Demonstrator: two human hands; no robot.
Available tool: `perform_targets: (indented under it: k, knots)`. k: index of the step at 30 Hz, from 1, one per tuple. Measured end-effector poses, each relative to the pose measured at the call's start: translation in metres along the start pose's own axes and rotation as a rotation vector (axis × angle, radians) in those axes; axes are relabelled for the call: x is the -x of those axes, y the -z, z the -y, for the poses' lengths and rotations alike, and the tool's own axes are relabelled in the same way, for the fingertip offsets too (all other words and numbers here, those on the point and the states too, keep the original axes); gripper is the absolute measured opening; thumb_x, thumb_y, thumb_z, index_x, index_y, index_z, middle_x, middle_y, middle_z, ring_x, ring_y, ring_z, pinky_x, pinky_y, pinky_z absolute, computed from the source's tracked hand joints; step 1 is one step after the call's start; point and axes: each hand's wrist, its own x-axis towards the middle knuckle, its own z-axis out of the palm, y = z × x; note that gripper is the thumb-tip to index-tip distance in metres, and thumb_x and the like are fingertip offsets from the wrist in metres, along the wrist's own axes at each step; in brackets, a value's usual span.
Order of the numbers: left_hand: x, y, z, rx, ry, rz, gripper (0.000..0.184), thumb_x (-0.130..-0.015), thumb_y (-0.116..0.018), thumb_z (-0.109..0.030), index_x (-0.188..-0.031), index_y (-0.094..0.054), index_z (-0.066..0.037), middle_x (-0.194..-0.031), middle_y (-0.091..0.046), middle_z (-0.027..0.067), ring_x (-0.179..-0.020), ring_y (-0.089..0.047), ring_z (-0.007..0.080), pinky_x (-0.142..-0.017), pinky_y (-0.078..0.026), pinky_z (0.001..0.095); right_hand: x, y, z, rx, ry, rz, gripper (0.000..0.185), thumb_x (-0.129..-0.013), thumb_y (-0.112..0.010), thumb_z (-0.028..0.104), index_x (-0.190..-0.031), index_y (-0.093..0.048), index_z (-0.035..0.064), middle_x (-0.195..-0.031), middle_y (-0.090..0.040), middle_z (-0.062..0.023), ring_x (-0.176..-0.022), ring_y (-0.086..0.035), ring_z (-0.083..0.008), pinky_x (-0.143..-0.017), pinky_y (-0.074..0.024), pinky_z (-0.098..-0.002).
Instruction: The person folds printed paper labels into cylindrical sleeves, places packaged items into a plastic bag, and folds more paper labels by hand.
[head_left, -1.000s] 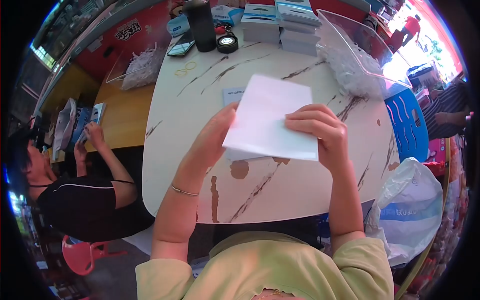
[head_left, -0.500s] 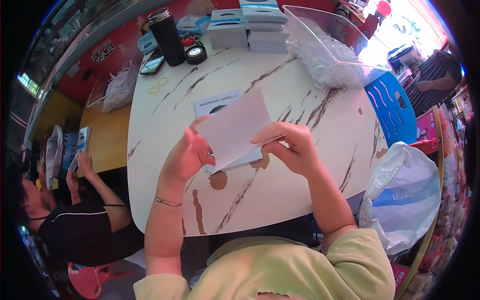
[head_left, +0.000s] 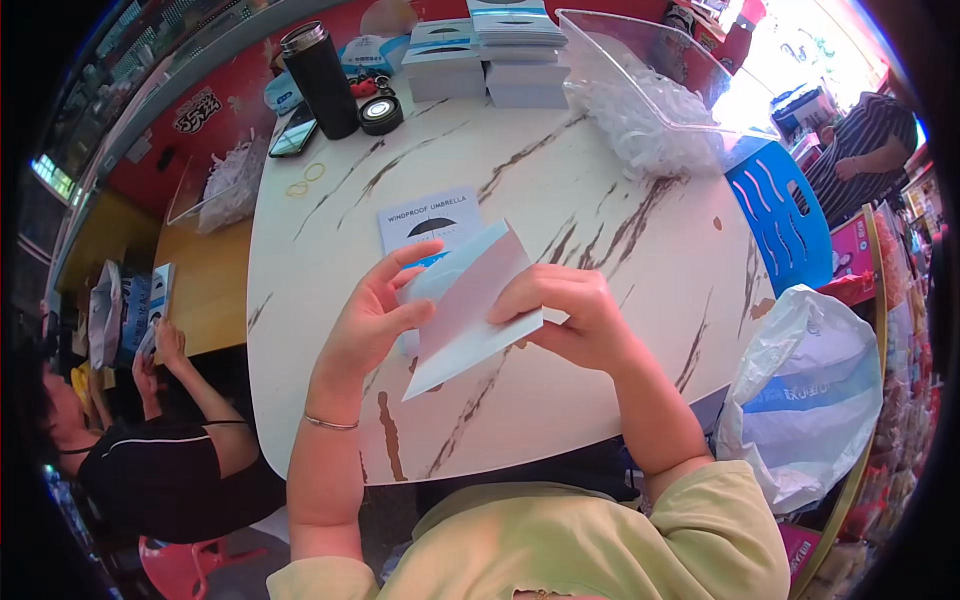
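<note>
A folded paper sheet (head_left: pixel 470 305), pale blue-white with a pinkish shaded inner face, is held tilted above the table. My right hand (head_left: pixel 570 310) pinches its right side, thumb under and fingers over the fold. At the left edge is my left hand (head_left: pixel 365 320), its thumb against the near face and its other fingers raised near the upper edge, partly behind the paper. Beneath and beyond the sheet lies a printed card (head_left: pixel 432 215) reading "WINDPROOF UMBRELLA" with a black umbrella picture. The paper and my left fingers cover its lower part.
Stacked printed cards (head_left: pixel 445 70) stand at the back beside a black bottle (head_left: pixel 320 85), its lid (head_left: pixel 380 115) and a phone (head_left: pixel 294 132). A clear bin (head_left: pixel 650 110) holds plastic wrappers. A blue basket (head_left: pixel 780 215) and white bag (head_left: pixel 800 390) are right; another person (head_left: pixel 170 450) sits left.
The sheet has turned and folded, showing a crease with two faces instead of one flat side. My left thumb has come onto its near face. The view has shifted slightly.
</note>
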Motion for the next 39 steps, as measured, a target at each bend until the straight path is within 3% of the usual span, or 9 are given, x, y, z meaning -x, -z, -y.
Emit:
perform_targets:
  k: [7, 10, 11, 15, 19, 21, 24, 32, 39]
  knots:
    - [-0.003, -0.002, 0.003, -0.231, -0.138, -0.090, 0.048, -0.071, -0.058, 0.007, -0.117, -0.053, -0.004, -0.110, -0.056, 0.0073, -0.100, -0.053, 0.0146, -0.086, -0.043, 0.0270, -0.001, -0.006, 0.003, 0.059, 0.047, -0.030, 0.020, -0.063, -0.066, -0.005, -0.082, -0.063, 0.0019, -0.078, -0.064, -0.0076, -0.069, -0.063, -0.0197, -0.060, -0.0489, -0.0278]
    - [-0.004, -0.001, 0.004, -0.245, -0.188, -0.067, 0.048, -0.071, -0.057, 0.009, -0.117, -0.054, -0.005, -0.109, -0.057, 0.0063, -0.100, -0.053, 0.0143, -0.087, -0.043, 0.0267, 0.001, -0.010, 0.004, -0.054, -0.103, -0.110, 0.029, -0.066, -0.063, -0.009, -0.094, -0.059, -0.0013, -0.075, -0.065, -0.0082, -0.067, -0.064, -0.0168, -0.063, -0.0495, -0.0244]
    - [-0.003, -0.002, 0.003, -0.247, -0.182, -0.083, 0.048, -0.071, -0.057, 0.009, -0.117, -0.054, -0.005, -0.109, -0.057, 0.0063, -0.100, -0.053, 0.0143, -0.087, -0.043, 0.0267, 0.001, -0.008, 0.001, -0.027, -0.085, -0.085, 0.036, -0.069, -0.061, -0.011, -0.103, -0.054, -0.0020, -0.079, -0.065, -0.0096, -0.074, -0.064, -0.0154, -0.065, -0.0498, -0.0237]
    - [-0.002, -0.006, 0.000, -0.350, -0.268, -0.061, 0.046, -0.072, -0.055, 0.012, -0.114, -0.056, -0.005, -0.107, -0.058, 0.0059, -0.098, -0.054, 0.0137, -0.085, -0.044, 0.0265, 0.003, -0.010, -0.003, -0.156, -0.185, -0.207, 0.038, -0.073, -0.059, -0.011, -0.108, -0.047, 0.0004, -0.080, -0.063, -0.0101, -0.074, -0.062, -0.0137, -0.064, -0.0507, -0.0221]
    - [-0.003, -0.005, -0.003, -0.524, -0.376, -0.038, 0.046, -0.070, -0.057, 0.013, -0.113, -0.058, -0.005, -0.110, -0.058, 0.0073, -0.102, -0.054, 0.0160, -0.083, -0.047, 0.0273, 0.000, -0.015, -0.002, -0.273, -0.313, -0.302, 0.038, -0.075, -0.060, -0.010, -0.108, -0.045, 0.0011, -0.078, -0.061, -0.0078, -0.075, -0.061, -0.0121, -0.065, -0.0498, -0.0216]
    - [-0.004, -0.008, -0.002, -0.661, -0.455, -0.071, 0.045, -0.069, -0.058, 0.012, -0.111, -0.059, -0.006, -0.109, -0.058, 0.0085, -0.102, -0.055, 0.0178, -0.082, -0.048, 0.0281, -0.003, -0.015, 0.000, -0.314, -0.510, -0.390, 0.037, -0.076, -0.062, -0.005, -0.108, -0.043, 0.0012, -0.077, -0.060, -0.0054, -0.074, -0.058, -0.0101, -0.065, -0.0480, -0.0207]
    - [-0.004, -0.013, -0.001, -0.814, -0.541, -0.114, 0.043, -0.069, -0.061, 0.010, -0.108, -0.061, -0.006, -0.108, -0.060, 0.0105, -0.099, -0.057, 0.0209, -0.080, -0.050, 0.0296, -0.003, -0.016, -0.003, -0.302, -0.617, -0.449, 0.038, -0.077, -0.064, 0.001, -0.109, -0.044, 0.0001, -0.077, -0.060, -0.0045, -0.071, -0.056, -0.0085, -0.064, -0.0462, -0.0200]
    - [-0.005, -0.011, 0.006, -0.905, -0.591, -0.120, 0.040, -0.069, -0.064, 0.007, -0.106, -0.061, -0.006, -0.107, -0.060, 0.0116, -0.095, -0.060, 0.0228, -0.079, -0.051, 0.0307, -0.004, -0.010, -0.007, -0.341, -0.720, -0.370, 0.033, -0.078, -0.065, 0.010, -0.105, -0.052, -0.0033, -0.078, -0.062, -0.0051, -0.069, -0.055, -0.0073, -0.063, -0.0448, -0.0207]
    - [-0.005, -0.012, 0.014, -0.763, -0.533, -0.207, 0.058, -0.068, -0.069, 0.001, -0.121, -0.046, -0.008, -0.101, -0.058, 0.0096, -0.094, -0.059, 0.0197, -0.079, -0.051, 0.0300, -0.003, -0.010, -0.010, -0.378, -0.692, -0.394, 0.027, -0.079, -0.065, 0.011, -0.100, -0.055, -0.0025, -0.081, -0.062, -0.0043, -0.072, -0.054, -0.0073, -0.065, -0.0436, -0.0215]
